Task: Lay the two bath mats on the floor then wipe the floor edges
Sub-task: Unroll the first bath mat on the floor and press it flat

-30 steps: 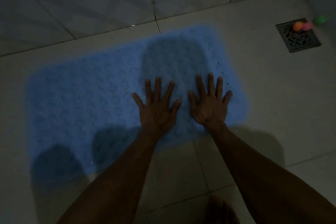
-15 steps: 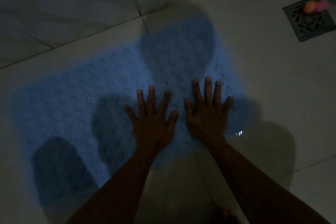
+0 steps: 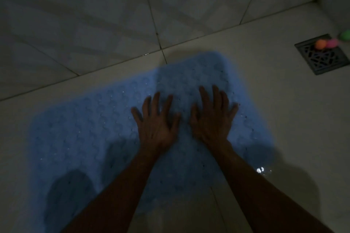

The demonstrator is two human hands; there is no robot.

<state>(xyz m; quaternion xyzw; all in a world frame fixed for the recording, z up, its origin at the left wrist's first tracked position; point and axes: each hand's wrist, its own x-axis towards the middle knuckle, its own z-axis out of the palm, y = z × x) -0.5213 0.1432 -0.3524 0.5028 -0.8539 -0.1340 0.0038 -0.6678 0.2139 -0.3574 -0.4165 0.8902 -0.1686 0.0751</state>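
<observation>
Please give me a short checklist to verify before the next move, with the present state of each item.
1. Blue bath mat lies flat on the floor: ok, no raised corner shows.
2. Left hand and right hand press on the mat with straight fingers, holding nothing: ok.
3. Second mat laid: not ok, only one mat is in view.
4. Floor drain stays uncovered by the mat: ok, they are apart.
5. Small coloured toys lie at the drain, on the floor edge to wipe: not ok.
6. Cloth for wiping at hand: cannot tell, none in view.
</observation>
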